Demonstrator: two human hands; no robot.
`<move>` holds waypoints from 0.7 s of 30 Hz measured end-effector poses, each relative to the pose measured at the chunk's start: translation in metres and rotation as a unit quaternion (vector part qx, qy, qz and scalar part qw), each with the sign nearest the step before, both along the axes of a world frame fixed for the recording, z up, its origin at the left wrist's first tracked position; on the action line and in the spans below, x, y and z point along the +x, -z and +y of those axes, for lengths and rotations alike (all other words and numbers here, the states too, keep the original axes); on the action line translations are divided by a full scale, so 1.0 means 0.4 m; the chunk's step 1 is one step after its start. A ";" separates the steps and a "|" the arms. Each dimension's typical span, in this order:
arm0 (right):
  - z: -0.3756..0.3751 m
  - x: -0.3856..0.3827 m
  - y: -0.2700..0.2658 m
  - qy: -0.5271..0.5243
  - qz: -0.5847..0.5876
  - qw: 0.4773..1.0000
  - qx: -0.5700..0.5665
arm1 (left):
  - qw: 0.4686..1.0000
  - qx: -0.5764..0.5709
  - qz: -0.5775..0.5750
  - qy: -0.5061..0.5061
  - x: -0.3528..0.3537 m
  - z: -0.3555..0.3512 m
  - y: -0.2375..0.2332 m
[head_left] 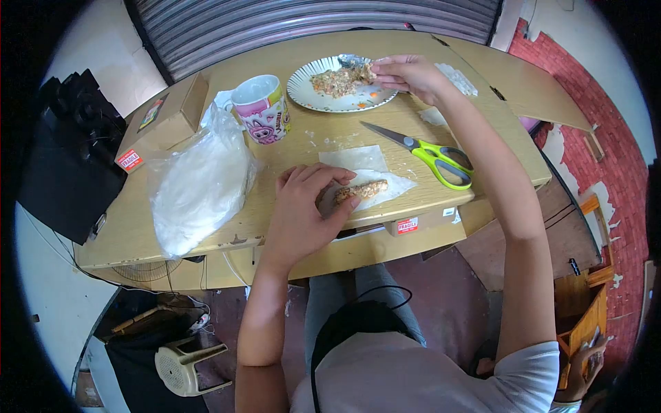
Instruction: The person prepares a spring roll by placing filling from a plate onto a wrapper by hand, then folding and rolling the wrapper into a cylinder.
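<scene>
A strip of minced filling [363, 191] lies across a thin white wrapper [394, 186] near the table's front edge. My left hand [310, 206] curls around the strip's left end, thumb on the near side and fingers on the far side. Behind it rests another flat, pale wrapper sheet [354, 158]. Over the right rim of a white fluted plate [310, 100], my right hand [410, 76] pinches a small clump of filling [366, 72]. More minced filling [334, 82] is spread on the plate. Green-handled scissors [430, 155] lie between my hands, blades partly apart.
Left of the plate stands a cartoon mug [261, 110]. A clear plastic bag with white contents [203, 186] sits before a cardboard box [162, 117]. Wrapper pieces [458, 79] lie beyond my right forearm. Another person's hand [589, 361] shows at lower right.
</scene>
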State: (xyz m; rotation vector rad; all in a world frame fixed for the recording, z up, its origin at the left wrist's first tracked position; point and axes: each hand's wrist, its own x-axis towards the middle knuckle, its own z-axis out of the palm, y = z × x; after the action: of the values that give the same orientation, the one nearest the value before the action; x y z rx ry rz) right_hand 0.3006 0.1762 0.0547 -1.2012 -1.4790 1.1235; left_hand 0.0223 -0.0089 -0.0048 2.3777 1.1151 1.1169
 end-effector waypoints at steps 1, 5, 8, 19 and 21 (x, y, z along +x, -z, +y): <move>-0.014 0.000 -0.006 0.000 0.000 1.000 -0.002 | 1.000 -0.011 -0.006 0.003 0.000 0.001 0.002; -0.088 0.006 -0.012 -0.071 0.088 0.992 -0.050 | 0.999 -0.026 -0.022 0.006 -0.002 0.002 0.005; -0.217 -0.004 -0.021 -0.124 0.082 0.986 -0.074 | 1.000 -0.011 -0.016 0.008 -0.003 0.006 0.005; -0.419 -0.058 0.065 -0.169 -0.244 0.930 0.218 | 1.000 0.006 0.015 0.006 0.001 -0.008 -0.008; -0.427 -0.065 0.063 -0.167 -0.246 0.927 0.227 | 1.000 0.018 0.020 0.008 0.003 -0.008 -0.010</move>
State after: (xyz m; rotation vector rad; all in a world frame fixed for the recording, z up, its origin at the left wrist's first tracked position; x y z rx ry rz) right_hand 0.2744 0.0054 0.0295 -0.9534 -2.2495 0.6389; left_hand 0.0235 -0.0119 -0.0009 2.4434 1.0952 1.0968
